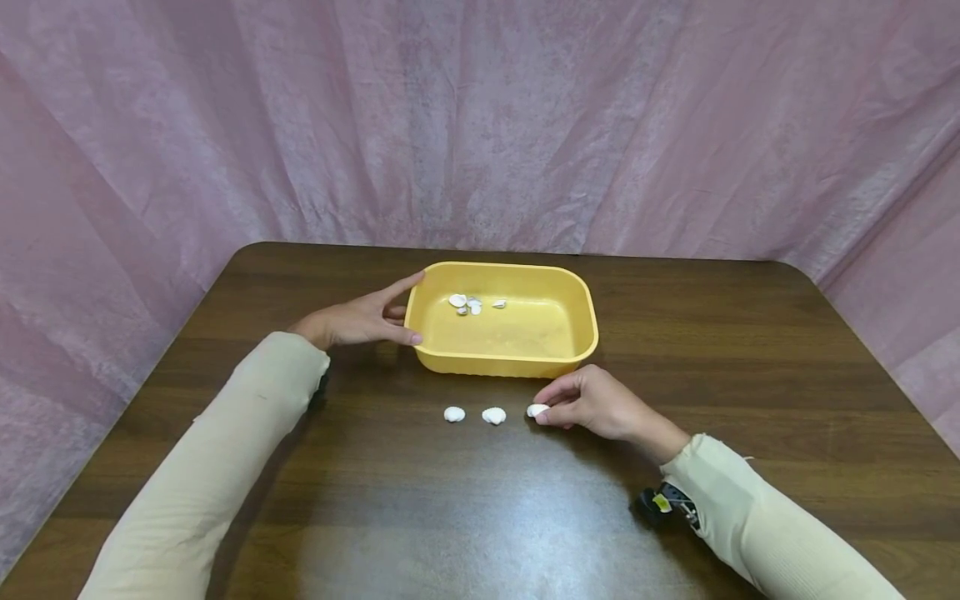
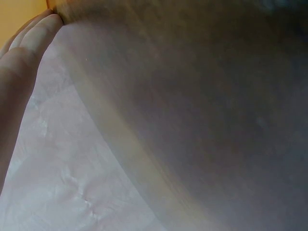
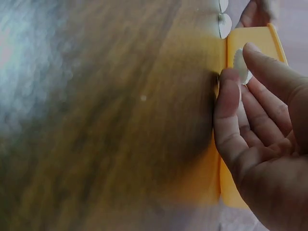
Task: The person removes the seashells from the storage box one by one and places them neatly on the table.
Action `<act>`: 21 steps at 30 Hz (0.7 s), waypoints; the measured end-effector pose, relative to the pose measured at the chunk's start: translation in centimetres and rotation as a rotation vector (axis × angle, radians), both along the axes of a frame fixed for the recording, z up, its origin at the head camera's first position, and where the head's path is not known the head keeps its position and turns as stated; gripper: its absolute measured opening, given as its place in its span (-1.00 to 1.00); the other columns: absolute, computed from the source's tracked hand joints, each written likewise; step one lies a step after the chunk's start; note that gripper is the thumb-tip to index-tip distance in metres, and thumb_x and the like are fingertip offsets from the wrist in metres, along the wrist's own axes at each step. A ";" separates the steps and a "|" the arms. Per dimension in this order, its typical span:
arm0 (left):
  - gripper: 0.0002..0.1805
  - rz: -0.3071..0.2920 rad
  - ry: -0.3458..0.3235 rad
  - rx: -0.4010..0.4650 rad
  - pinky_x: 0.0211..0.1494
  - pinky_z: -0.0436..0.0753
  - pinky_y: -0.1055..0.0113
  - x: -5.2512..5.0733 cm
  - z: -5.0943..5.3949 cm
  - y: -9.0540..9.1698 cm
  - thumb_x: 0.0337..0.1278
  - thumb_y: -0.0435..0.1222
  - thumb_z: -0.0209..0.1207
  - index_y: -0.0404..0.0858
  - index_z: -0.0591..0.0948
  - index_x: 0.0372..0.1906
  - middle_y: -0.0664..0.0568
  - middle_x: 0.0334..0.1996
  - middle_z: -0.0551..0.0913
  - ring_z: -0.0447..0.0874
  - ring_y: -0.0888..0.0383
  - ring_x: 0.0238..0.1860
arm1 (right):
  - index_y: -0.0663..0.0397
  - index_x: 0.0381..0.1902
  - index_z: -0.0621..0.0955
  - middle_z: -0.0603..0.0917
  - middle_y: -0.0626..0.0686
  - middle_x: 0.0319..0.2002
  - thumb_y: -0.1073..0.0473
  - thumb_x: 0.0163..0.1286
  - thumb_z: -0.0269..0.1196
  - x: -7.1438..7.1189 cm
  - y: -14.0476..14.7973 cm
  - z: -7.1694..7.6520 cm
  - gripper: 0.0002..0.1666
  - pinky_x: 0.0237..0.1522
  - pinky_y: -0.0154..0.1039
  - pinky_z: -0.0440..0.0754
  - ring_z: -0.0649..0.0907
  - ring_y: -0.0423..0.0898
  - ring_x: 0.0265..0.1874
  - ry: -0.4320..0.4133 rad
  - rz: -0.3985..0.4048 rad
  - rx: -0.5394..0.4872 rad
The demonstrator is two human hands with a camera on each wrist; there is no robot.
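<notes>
Between thumb and fingers, my right hand [image 1: 600, 406] pinches a white seashell [image 1: 536, 410] low over the table, just in front of a yellow plastic basin [image 1: 495, 367]. In the right wrist view the ribbed shell [image 3: 239, 60] shows by the thumb tip. Two more white shells, one at the left [image 1: 454, 414] and one in the middle [image 1: 493, 416], lie in a row with it. My left hand [image 1: 360, 321] rests against the basin's left end, thumb and forefinger spread and fairly straight along the rim. Several small shells [image 1: 458, 301] lie inside the basin, towards its left.
A dark brown wooden table [image 1: 712, 333] carries everything. Behind it hangs a pink curtain [image 1: 510, 125]. The table's far edge runs just beyond the basin.
</notes>
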State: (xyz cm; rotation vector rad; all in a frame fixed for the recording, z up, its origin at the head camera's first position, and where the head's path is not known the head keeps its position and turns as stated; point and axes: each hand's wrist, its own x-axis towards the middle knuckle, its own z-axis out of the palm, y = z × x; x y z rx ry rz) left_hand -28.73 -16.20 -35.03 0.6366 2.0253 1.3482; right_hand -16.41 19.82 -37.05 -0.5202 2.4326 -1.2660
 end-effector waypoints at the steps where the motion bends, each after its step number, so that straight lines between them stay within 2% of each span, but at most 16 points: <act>1: 0.19 -0.001 0.001 0.000 0.39 0.34 0.00 0.0 0.0 0.0 0.20 -0.34 0.34 0.11 -0.29 0.62 -0.32 0.42 0.30 0.37 -0.14 0.38 | 0.15 -0.22 0.79 0.74 -0.08 -0.45 0.19 0.23 0.46 0.0 -0.1 0.0 -0.82 -0.39 -0.34 0.58 0.60 -0.22 -0.47 0.019 0.000 0.022; 4: 0.19 0.001 -0.001 -0.001 0.40 0.33 -0.01 0.0 0.0 0.0 0.20 -0.33 0.35 0.11 -0.28 0.62 -0.31 0.44 0.27 0.35 -0.14 0.40 | 0.08 -0.26 0.80 0.74 -0.13 -0.43 0.17 0.20 0.49 0.1 -0.2 0.2 -0.84 -0.33 -0.36 0.56 0.60 -0.25 -0.43 0.073 0.010 0.074; 8: 0.19 -0.003 -0.001 -0.004 0.40 0.31 -0.03 0.0 0.1 -0.1 0.21 -0.32 0.35 0.12 -0.29 0.62 -0.31 0.45 0.25 0.33 -0.14 0.41 | 0.10 -0.27 0.80 0.75 -0.12 -0.42 0.18 0.18 0.50 0.1 -0.2 0.2 -0.83 -0.29 -0.37 0.56 0.61 -0.25 -0.39 0.112 0.034 0.085; 15: 0.19 -0.005 -0.001 -0.005 0.41 0.30 -0.04 0.0 0.0 -0.1 0.21 -0.31 0.35 0.12 -0.29 0.62 -0.31 0.44 0.27 0.33 -0.14 0.41 | 0.11 -0.29 0.79 0.69 -0.15 -0.47 0.23 0.16 0.51 0.1 -0.3 0.2 -0.85 -0.38 -0.38 0.53 0.57 -0.27 -0.46 0.153 0.068 0.086; 21: 0.18 -0.001 0.003 -0.012 0.42 0.29 -0.04 0.0 0.1 -0.1 0.21 -0.31 0.34 0.12 -0.29 0.62 -0.31 0.47 0.23 0.28 -0.14 0.43 | 0.10 -0.29 0.79 0.64 -0.18 -0.51 0.25 0.14 0.51 0.1 -0.4 0.2 -0.84 -0.43 -0.38 0.49 0.54 -0.29 -0.50 0.181 0.063 0.121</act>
